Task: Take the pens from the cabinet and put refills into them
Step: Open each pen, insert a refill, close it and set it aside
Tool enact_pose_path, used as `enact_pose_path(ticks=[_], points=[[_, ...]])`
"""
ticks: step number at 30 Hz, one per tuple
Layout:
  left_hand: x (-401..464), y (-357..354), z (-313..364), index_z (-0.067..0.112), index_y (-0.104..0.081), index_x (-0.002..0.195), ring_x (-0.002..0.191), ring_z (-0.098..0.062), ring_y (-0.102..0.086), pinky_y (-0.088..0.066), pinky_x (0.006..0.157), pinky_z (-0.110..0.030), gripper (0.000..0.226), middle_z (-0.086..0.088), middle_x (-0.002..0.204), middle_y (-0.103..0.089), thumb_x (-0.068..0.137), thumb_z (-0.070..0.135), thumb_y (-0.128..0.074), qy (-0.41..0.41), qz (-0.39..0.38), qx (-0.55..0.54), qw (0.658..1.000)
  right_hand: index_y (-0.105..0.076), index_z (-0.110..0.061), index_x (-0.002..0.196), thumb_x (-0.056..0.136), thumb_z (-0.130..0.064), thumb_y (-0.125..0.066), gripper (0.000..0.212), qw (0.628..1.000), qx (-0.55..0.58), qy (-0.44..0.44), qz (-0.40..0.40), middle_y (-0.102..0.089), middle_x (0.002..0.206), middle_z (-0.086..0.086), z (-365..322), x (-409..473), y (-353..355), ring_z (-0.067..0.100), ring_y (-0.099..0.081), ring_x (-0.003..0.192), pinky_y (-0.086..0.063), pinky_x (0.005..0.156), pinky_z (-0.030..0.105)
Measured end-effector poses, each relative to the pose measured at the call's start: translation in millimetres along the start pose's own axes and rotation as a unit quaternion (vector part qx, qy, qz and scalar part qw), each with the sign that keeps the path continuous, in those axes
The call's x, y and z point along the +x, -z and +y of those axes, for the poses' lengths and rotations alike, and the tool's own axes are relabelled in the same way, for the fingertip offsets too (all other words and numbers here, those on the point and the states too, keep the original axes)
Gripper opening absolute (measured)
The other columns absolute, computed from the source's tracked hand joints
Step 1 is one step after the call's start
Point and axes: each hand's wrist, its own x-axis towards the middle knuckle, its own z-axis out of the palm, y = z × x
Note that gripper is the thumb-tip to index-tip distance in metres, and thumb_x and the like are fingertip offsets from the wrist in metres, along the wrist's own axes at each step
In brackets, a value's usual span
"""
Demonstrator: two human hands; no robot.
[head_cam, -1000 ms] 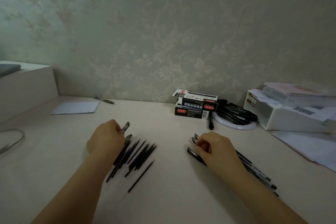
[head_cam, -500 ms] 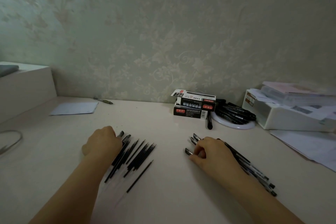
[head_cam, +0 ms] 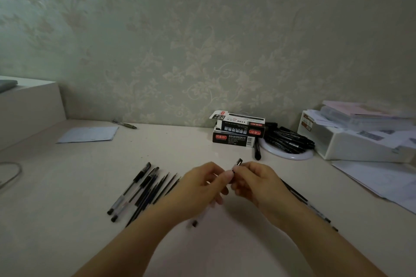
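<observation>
Left hand: your left hand (head_cam: 203,189) curls round a clear pen (head_cam: 195,222), whose black end sticks out below your wrist.
Right hand: your right hand (head_cam: 254,183) pinches the pen's other end, black tip up.
Loose pens and refills: they lie fanned (head_cam: 144,189) on the desk (head_cam: 67,220), left of your hands.
More pens: a row (head_cam: 313,207) lies under your right forearm.

Pen (head_cam: 238,162) was held above desk btwn both hands; two pens (head_cam: 130,189) and refills (head_cam: 155,191) lay left.
</observation>
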Motion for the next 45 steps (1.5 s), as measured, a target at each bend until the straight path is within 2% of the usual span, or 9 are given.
enact_pose_path(ticks=[3, 9, 15, 25, 28, 31, 34, 39, 45], points=[[-1.5, 2.5, -2.0, 0.028, -0.060, 0.093, 0.056, -0.006, -0.063, -0.049, 0.052, -0.019, 0.011, 0.006, 0.077, -0.069, 0.092, 0.039, -0.057, -0.012, 0.023, 0.039, 0.999, -0.067, 0.000, 0.098, 0.095, -0.013, -0.059, 0.016, 0.998, 0.054, -0.007, -0.022, -0.072, 0.083, 0.017, -0.4, -1.4, -1.6, 0.019, -0.071, 0.074, -0.056, 0.073, 0.025], [-1.7, 6.6, -5.0, 0.033, -0.056, 0.086, 0.058, -0.003, -0.056, -0.048, 0.056, -0.018, 0.007, 0.013, 0.079, -0.065, 0.092, 0.036, -0.053, -0.052, 0.050, 0.128, 0.989, -0.074, -0.014, 0.091, 0.095, -0.026, -0.062, 0.018, 0.999, -0.005, 0.036, -0.019, -0.070, 0.077, 0.003, -0.4, -2.8, 0.4, 0.011, -0.063, 0.068, -0.052, 0.069, 0.022], [0.0, 4.9, -6.9, 0.030, -0.056, 0.074, 0.047, -0.005, -0.040, -0.032, 0.050, -0.023, 0.030, 0.012, 0.050, -0.048, 0.094, 0.049, -0.045, -0.075, 0.058, 0.198, 0.976, -0.071, -0.011, 0.092, 0.093, -0.022, -0.064, 0.013, 0.996, -0.015, 0.075, -0.040, -0.071, 0.076, 0.006, 1.1, -4.3, -3.1, 0.012, -0.063, 0.064, -0.052, 0.063, 0.021], [-1.0, 10.9, -2.1, 0.031, -0.044, 0.062, 0.047, -0.008, -0.042, -0.029, 0.047, -0.024, 0.046, 0.006, 0.049, -0.045, 0.087, 0.068, -0.033, -0.075, 0.111, 0.334, 0.933, -0.067, -0.005, 0.092, 0.094, -0.020, -0.062, 0.016, 0.994, -0.025, 0.104, -0.020, -0.070, 0.071, 0.005, 1.9, -5.8, -8.0, 0.010, -0.061, 0.060, -0.051, 0.059, 0.018], [1.3, 15.5, -5.9, 0.018, -0.040, 0.055, 0.042, -0.010, -0.037, -0.026, 0.044, -0.023, 0.067, 0.003, 0.045, -0.041, 0.079, 0.080, -0.033, -0.044, 0.161, 0.366, 0.915, -0.066, -0.004, 0.090, 0.093, -0.017, -0.064, 0.013, 0.992, -0.016, 0.125, 0.017, -0.072, 0.072, 0.007, -0.3, -5.0, -6.3, 0.011, -0.062, 0.060, -0.052, 0.059, 0.018], [3.6, 19.6, -8.9, 0.019, -0.036, 0.058, 0.045, -0.009, -0.040, -0.027, 0.045, -0.025, 0.063, 0.003, 0.047, -0.042, 0.078, 0.078, -0.032, -0.040, 0.181, 0.342, 0.921, -0.067, -0.007, 0.091, 0.093, -0.016, -0.064, 0.009, 0.988, 0.013, 0.136, 0.071, -0.074, 0.077, 0.010, -1.5, -2.4, -3.4, 0.012, -0.067, 0.063, -0.052, 0.059, 0.016], [4.1, 20.1, -12.9, 0.027, -0.034, 0.069, 0.048, -0.009, -0.044, -0.028, 0.046, -0.028, 0.047, 0.005, 0.052, -0.045, 0.083, 0.072, -0.033, -0.021, 0.177, 0.292, 0.940, -0.066, -0.017, 0.090, 0.090, -0.018, -0.068, 0.003, 0.973, -0.122, 0.168, 0.101, -0.074, 0.081, 0.000, 4.1, 0.5, 2.8, 0.007, -0.069, 0.072, -0.055, 0.065, 0.017], [4.4, 16.5, -22.7, 0.026, -0.033, 0.086, 0.053, -0.013, -0.049, -0.034, 0.047, -0.029, 0.015, 0.004, 0.063, -0.054, 0.096, 0.030, -0.043, -0.046, 0.132, 0.274, 0.952, -0.060, -0.029, 0.089, 0.090, -0.022, -0.063, 0.008, 0.867, -0.449, 0.214, 0.024, -0.063, 0.087, -0.014, 19.6, 2.6, 5.3, -0.002, -0.057, 0.081, -0.043, 0.066, 0.011], [3.9, 15.7, -21.7, 0.027, -0.047, 0.091, 0.078, -0.009, -0.053, -0.046, 0.066, -0.027, 0.007, 0.011, 0.090, -0.056, 0.094, 0.029, -0.052, -0.077, 0.107, 0.302, 0.944, -0.061, -0.031, 0.090, 0.090, -0.030, -0.065, 0.004, 0.852, -0.475, 0.221, -0.006, -0.062, 0.094, -0.015, 25.8, 5.1, 4.5, -0.002, -0.055, 0.087, -0.039, 0.066, 0.010]])
